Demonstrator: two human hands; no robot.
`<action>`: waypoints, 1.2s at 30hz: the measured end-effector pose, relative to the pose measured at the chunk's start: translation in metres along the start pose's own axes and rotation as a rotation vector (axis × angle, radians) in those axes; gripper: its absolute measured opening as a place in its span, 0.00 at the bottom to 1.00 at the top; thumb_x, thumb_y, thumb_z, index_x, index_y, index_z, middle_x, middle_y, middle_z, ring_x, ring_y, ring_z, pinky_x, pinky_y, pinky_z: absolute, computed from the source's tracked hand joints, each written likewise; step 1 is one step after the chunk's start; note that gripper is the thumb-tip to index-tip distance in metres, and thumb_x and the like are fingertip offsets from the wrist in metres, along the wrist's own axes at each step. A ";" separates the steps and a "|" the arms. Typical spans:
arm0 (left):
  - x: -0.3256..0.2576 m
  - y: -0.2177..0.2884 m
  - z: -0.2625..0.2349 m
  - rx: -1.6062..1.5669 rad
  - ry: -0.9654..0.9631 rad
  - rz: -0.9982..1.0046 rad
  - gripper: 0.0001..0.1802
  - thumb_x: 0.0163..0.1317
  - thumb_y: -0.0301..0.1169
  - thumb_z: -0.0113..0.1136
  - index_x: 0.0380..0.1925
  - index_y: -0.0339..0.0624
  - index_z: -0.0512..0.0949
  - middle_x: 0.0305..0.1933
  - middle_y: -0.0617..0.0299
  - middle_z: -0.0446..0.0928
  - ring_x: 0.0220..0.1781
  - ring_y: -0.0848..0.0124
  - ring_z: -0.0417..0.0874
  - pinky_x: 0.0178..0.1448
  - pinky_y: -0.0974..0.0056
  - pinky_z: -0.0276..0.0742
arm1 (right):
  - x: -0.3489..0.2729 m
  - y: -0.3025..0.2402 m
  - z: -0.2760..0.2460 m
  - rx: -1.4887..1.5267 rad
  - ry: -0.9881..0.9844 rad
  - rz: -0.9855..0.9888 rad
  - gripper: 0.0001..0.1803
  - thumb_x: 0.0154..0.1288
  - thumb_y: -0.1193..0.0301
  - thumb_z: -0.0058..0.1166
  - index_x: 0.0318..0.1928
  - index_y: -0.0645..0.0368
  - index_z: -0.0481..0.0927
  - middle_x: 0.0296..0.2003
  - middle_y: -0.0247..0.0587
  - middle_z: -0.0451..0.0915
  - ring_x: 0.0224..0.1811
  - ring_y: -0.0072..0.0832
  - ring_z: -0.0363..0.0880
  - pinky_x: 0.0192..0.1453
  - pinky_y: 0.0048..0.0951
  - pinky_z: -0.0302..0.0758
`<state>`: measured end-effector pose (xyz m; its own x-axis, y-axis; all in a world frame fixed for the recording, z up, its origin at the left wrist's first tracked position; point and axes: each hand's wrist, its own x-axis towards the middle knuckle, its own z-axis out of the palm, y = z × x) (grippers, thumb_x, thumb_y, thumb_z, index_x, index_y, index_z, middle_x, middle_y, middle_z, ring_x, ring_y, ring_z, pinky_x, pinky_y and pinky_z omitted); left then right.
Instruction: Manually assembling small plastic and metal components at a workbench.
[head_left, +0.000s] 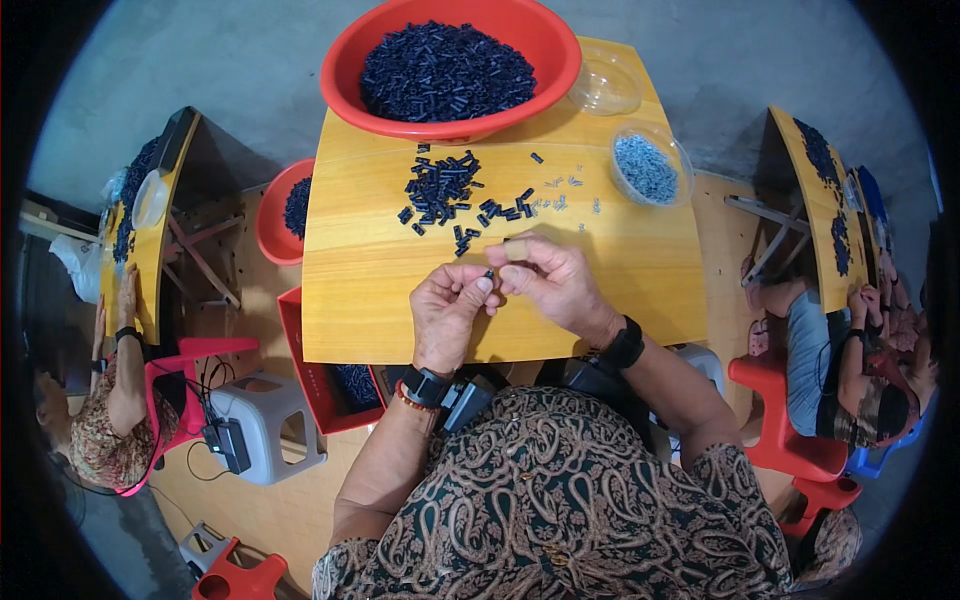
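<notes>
Close together above the near part of the yellow table (370, 310), my two hands almost meet. My left hand (445, 312) pinches a small black cylindrical piece (489, 274) upright between thumb and fingertips. My right hand (560, 285) is closed in a pinch just beside that piece; whatever its fingertips hold is too small to make out. A tan wrap (517, 250) covers one right finger. Beyond my hands lies a loose pile of short black cylindrical pieces (440, 188). Several tiny silvery metal parts (555, 203) are scattered to its right.
A big red basin (345, 85) full of black pieces stands at the far edge. Right of it are a clear plastic bowl (608, 85) and a clear tub of silvery parts (648, 168). Red containers (310, 370) sit low at left. Other people work at tables on both sides.
</notes>
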<state>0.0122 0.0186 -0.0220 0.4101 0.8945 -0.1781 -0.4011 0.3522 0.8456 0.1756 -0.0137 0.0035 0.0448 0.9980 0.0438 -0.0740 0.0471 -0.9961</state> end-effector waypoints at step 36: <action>0.002 -0.001 -0.001 -0.029 -0.001 0.029 0.02 0.66 0.19 0.56 0.37 0.33 0.73 0.33 0.54 0.82 0.29 0.73 0.82 0.36 0.70 0.81 | 0.006 -0.003 0.000 -0.362 -0.091 -0.208 0.02 0.60 0.81 0.57 0.34 0.65 0.80 0.28 0.40 0.77 0.31 0.26 0.79 0.36 0.28 0.76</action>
<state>0.0125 0.0200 -0.0238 0.3989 0.9041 -0.1528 -0.4364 0.3338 0.8355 0.1763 -0.0075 0.0070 -0.0677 0.9691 0.2372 0.2821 0.2466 -0.9271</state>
